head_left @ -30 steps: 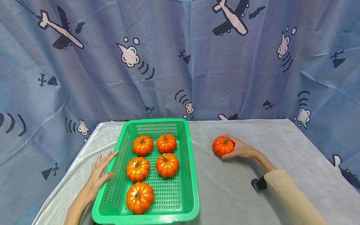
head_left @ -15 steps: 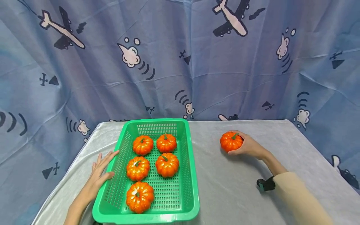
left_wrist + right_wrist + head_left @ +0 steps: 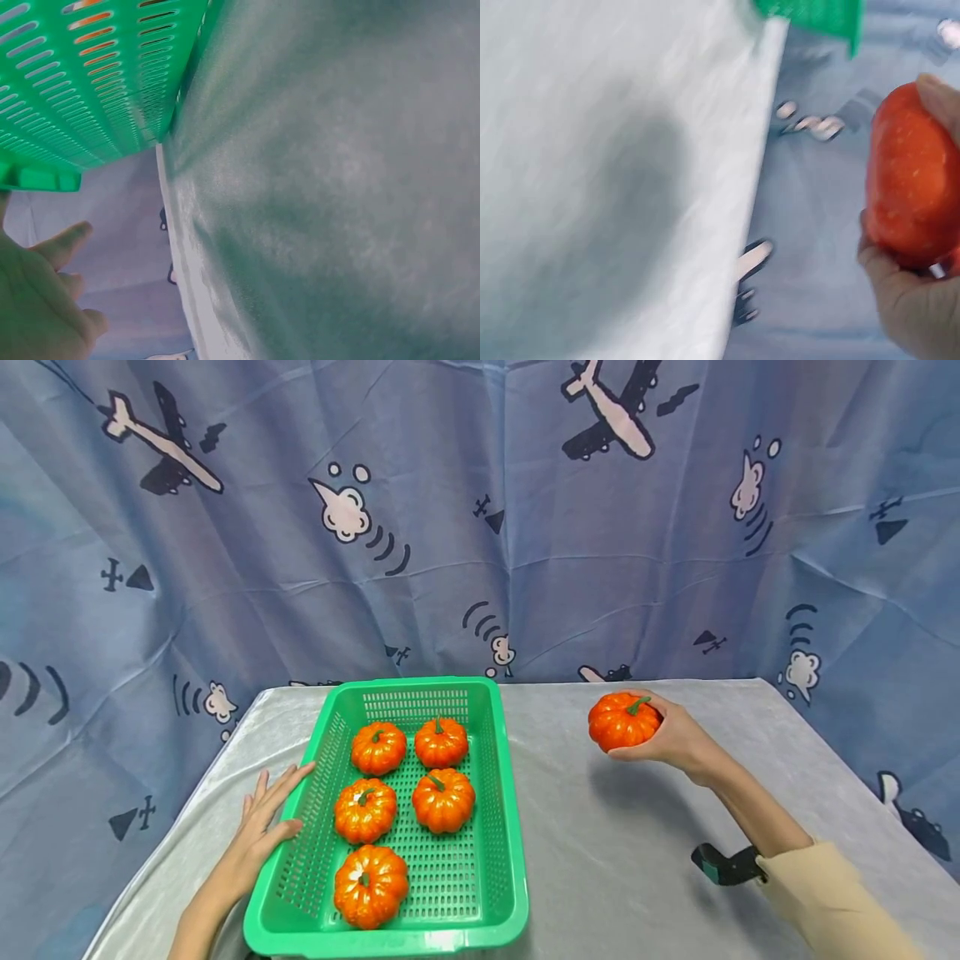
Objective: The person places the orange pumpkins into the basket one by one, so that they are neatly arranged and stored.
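My right hand (image 3: 678, 743) grips an orange pumpkin (image 3: 622, 722) with a green stem, held above the table right of the basket. In the right wrist view the pumpkin (image 3: 915, 180) sits between thumb and fingers, off the cloth, with its shadow below. My left hand (image 3: 258, 835) rests its straight fingers on the left rim of a green plastic basket (image 3: 513, 827). Several more orange pumpkins stand inside, among them a front one (image 3: 371, 887) and a back right one (image 3: 441, 742). In the left wrist view the left hand (image 3: 45, 300) shows beside the basket's slotted wall (image 3: 97, 82).
A pale grey cloth (image 3: 585, 877) covers the table, whose far edge meets a blue curtain (image 3: 420, 527) printed with planes. A black wrist camera (image 3: 726, 864) hangs under the right forearm, near the beige sleeve (image 3: 825, 893).
My right hand has first shifted the pumpkin right along the table, then raised it off the cloth. The left hand and the basket have stayed in place.
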{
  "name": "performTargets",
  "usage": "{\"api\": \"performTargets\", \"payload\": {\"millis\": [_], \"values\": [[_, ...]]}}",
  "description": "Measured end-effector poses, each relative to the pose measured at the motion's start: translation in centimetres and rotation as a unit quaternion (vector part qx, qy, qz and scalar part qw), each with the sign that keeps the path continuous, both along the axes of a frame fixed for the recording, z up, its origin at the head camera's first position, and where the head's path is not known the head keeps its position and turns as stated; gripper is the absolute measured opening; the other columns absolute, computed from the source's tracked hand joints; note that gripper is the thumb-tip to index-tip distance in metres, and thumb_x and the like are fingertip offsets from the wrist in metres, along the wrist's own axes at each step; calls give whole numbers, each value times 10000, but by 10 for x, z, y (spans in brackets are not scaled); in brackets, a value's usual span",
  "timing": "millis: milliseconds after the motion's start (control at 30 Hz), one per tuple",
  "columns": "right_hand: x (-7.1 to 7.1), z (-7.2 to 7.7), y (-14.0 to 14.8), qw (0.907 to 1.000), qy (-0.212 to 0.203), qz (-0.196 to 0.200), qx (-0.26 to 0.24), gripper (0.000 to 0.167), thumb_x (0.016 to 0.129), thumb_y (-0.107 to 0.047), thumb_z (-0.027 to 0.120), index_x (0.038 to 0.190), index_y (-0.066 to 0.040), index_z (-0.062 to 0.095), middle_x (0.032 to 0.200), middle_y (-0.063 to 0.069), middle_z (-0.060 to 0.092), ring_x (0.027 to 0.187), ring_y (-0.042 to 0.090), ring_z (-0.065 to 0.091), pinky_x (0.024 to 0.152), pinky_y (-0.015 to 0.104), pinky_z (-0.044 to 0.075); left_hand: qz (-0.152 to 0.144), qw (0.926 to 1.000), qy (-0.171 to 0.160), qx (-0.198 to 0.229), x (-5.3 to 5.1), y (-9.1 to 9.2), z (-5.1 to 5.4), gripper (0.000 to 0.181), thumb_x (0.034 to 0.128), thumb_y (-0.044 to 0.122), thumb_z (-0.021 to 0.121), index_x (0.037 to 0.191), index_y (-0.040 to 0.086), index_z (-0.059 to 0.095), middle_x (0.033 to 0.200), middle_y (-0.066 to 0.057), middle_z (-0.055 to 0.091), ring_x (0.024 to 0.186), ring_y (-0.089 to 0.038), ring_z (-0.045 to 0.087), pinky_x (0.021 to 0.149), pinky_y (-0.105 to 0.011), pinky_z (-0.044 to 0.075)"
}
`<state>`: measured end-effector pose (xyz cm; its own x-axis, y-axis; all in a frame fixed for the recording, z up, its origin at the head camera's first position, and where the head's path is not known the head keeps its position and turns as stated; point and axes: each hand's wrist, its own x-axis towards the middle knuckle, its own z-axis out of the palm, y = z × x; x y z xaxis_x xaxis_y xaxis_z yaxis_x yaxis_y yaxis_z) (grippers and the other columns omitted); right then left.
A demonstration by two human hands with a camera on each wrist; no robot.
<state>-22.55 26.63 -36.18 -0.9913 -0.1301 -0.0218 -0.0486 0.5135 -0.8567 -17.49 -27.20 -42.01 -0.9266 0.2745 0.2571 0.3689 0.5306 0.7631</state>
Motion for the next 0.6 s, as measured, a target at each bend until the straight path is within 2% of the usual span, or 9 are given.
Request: {"api": "performTargets", "payload": {"millis": [133, 300, 600], "values": [[16, 20, -16, 9999, -111, 77, -44, 859, 724, -159, 832, 1431, -35, 361, 1310, 206, 459, 1115, 337, 464, 801, 338, 524, 22, 10000, -3, -24, 0, 0, 0, 610, 919, 210, 469, 1511, 226, 323, 1541, -255, 201, 1402, -486, -121, 986, -716, -177], [33, 38, -31, 9996, -77, 212, -193, 839, 707, -138, 838, 1406, -34, 387, 1283, 199, 482, 1097, 328, 477, 777, 337, 535, 30, 10000, -31, -22, -1, -1, 0, 612, 915, 210, 473, 1508, 246, 328, 1544, -252, 195, 1402, -484, -124, 983, -720, -174], [58, 51, -53, 9969, 67, 637, -457, 794, 654, -111, 857, 1351, -77, 478, 1239, 181, 532, 1070, 336, 508, 748, 369, 550, 38, 10000, -49, 1, 0, 0, 0, 620, 903, 196, 475, 1505, 248, 335, 1542, -249, 207, 1403, -481, -123, 981, -722, -174]]}}
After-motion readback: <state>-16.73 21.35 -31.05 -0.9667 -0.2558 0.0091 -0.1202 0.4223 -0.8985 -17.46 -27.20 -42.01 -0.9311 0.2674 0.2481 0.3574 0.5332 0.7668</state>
